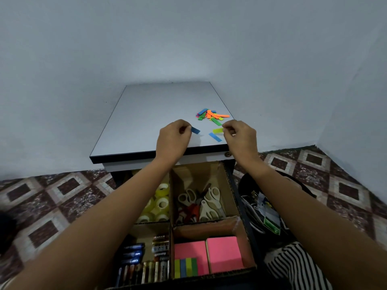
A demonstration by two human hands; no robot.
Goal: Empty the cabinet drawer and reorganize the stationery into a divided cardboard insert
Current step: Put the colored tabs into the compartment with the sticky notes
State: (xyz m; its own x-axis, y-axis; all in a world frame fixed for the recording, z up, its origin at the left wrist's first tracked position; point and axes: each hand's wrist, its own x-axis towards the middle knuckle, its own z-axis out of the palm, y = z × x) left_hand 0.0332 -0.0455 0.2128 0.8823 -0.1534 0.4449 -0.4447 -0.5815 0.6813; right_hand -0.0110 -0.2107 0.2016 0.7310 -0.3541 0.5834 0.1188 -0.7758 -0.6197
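On the cabinet top (pixel 146 122), the left hand (pixel 173 137) pinches a blue tab (pixel 195 130) by its left end. To its right a second blue tab (pixel 215 137) lies flat, with a pile of tabs (pixel 210 116) behind it. The right hand (pixel 240 137), apart from the left, pinches a yellow-green tab (pixel 217 130). Below, the insert (pixel 230 185) holds tape rolls (pixel 162 203) and batteries (pixel 144 260) in its left compartments, and scissors (pixel 201 203) and pink notes (pixel 224 254) in its right ones.
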